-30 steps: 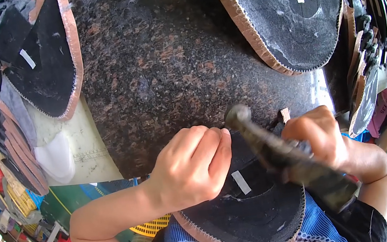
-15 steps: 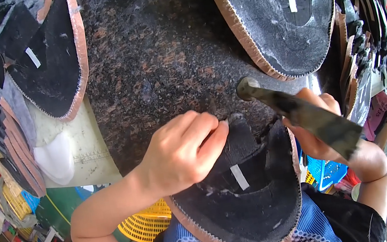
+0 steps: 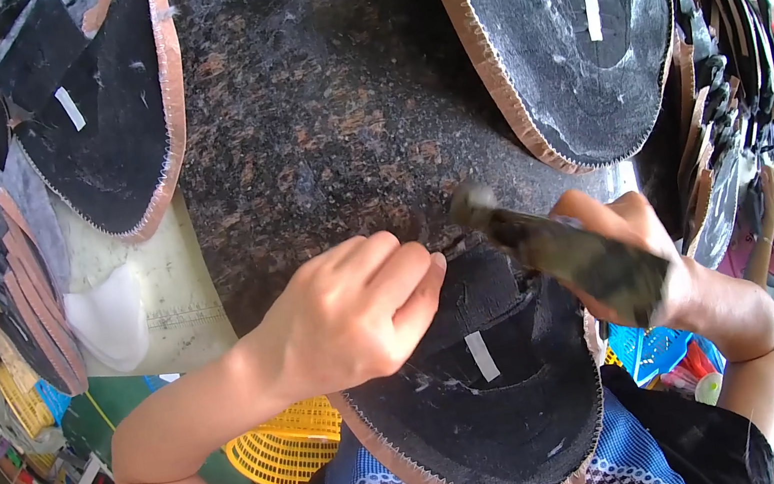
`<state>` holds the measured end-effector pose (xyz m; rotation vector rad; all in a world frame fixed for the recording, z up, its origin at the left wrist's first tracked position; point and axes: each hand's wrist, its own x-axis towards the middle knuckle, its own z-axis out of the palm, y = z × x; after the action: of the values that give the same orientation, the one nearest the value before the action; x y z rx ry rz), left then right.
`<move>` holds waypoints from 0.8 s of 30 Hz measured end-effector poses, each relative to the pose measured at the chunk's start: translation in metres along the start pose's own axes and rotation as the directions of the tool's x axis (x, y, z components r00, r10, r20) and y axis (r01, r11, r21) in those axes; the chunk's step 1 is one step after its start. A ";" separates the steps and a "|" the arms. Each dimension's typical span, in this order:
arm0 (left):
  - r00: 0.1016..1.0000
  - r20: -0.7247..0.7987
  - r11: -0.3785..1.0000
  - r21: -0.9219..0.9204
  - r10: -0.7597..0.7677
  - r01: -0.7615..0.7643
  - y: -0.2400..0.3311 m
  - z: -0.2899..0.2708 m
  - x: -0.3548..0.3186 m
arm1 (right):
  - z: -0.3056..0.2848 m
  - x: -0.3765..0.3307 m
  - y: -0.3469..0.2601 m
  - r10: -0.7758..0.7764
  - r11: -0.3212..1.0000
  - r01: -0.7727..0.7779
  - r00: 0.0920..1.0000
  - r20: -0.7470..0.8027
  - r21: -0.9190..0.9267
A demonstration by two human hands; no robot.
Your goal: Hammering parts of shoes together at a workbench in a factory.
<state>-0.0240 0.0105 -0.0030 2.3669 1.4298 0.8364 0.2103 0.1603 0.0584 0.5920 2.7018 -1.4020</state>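
Observation:
A black shoe upper (image 3: pixel 479 440) with a stitched tan edge and a small white label lies in front of me, its rounded end over my lap. The fingers of my left hand (image 3: pixel 354 318) are closed, pinching the far edge of this upper; the fingertips are partly hidden. Gripped in my right hand (image 3: pixel 644 237) is a dark metal hammer (image 3: pixel 593 265). Its round face is just above the upper's far edge, right of my left fingers, and its broad flat end points toward me. The hammer's handle is mostly hidden, and its head is blurred.
Beneath is a speckled dark stone slab (image 3: pixel 311 143). More uppers lie at far left (image 3: pixel 102 135) and far right (image 3: pixel 571 61), with stacked pieces (image 3: pixel 709 130) beyond. A white pad (image 3: pixel 111 321) lies left. Yellow baskets (image 3: pixel 283 451) and a blue basket (image 3: pixel 648 353) stand below. Another person (image 3: pixel 763 248) is at right.
The hammer and my right hand have moved left and slightly down, toward the upper's far edge. My left hand has shifted slightly left, still closed at the edge.

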 end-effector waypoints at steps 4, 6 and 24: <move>0.987 0.055 0.955 -0.249 -0.154 0.163 -0.011 -0.008 -0.005 | 0.009 -0.001 -0.012 -0.145 0.956 0.179 0.977 0.155 -0.235; 0.986 0.064 0.897 -0.410 -0.153 0.166 -0.019 -0.011 -0.003 | 0.009 -0.004 -0.003 -0.013 0.998 0.018 0.997 0.077 -0.059; 0.956 -0.222 0.975 -0.152 -0.193 0.162 0.001 0.003 -0.037 | 0.016 0.019 -0.012 -0.228 0.970 0.235 0.969 0.091 -0.068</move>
<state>-0.0343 -0.0218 -0.0172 2.0603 1.5933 1.1541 0.1862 0.1469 0.0545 0.2122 2.8174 -1.3233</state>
